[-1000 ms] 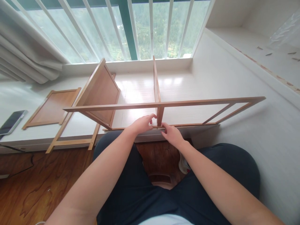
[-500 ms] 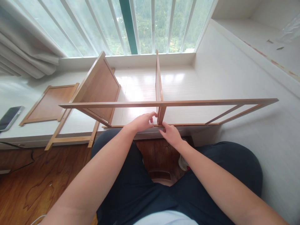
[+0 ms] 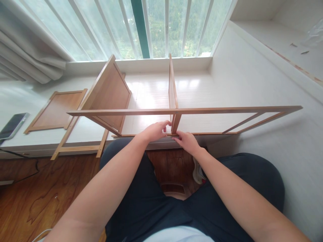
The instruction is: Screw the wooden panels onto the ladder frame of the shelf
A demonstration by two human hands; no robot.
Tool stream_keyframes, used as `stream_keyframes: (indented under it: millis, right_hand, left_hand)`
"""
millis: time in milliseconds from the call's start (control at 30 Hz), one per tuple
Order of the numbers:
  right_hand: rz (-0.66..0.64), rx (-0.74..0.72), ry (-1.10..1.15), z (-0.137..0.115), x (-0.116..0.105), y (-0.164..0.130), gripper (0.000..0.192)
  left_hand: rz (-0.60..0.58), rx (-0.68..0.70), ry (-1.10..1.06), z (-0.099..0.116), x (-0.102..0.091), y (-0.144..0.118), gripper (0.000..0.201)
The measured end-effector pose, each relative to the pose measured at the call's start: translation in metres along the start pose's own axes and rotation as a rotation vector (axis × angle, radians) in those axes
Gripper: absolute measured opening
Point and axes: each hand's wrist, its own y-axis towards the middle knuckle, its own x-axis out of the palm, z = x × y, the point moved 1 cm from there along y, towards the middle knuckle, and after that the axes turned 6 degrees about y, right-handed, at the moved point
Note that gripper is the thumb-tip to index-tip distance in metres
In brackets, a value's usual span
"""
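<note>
A long wooden frame (image 3: 214,110) stands on edge across the ledge in front of me. A wooden divider panel (image 3: 172,80) joins it near the middle and points toward the window. My left hand (image 3: 158,131) is left of the divider's base, its fingers curled around the frame's lower rail. To the right of that base, my right hand (image 3: 187,142) pinches the same rail between thumb and fingers. Whether a small fastener is under the fingertips is hidden. A larger wooden end panel (image 3: 108,90) stands upright and tilted at the frame's left part.
Flat on the ledge at left lie a small wooden panel (image 3: 58,109), an open wooden frame piece (image 3: 79,148) jutting past the edge, and a phone-like device (image 3: 12,126). A white wall (image 3: 272,80) bounds the right side. A barred window (image 3: 166,30) and curtain (image 3: 30,43) are behind.
The view has shifted slightly, so everything appears a little further right. Both hands stay at the divider's base, and the right fingertips have shifted very slightly.
</note>
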Motion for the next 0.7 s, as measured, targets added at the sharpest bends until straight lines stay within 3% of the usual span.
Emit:
stream_keyframes:
  millis: [233, 700]
  right_hand:
    - [-0.042, -0.072, 0.042, 0.004, -0.01, 0.004, 0.02]
    - [0.004, -0.043, -0.018, 0.002, 0.0, 0.0, 0.018]
  left_hand:
    - [0.011, 0.005, -0.022, 0.002, 0.003, 0.001, 0.058]
    - [0.0, -0.014, 0.023, 0.0, -0.001, 0.0, 0.053]
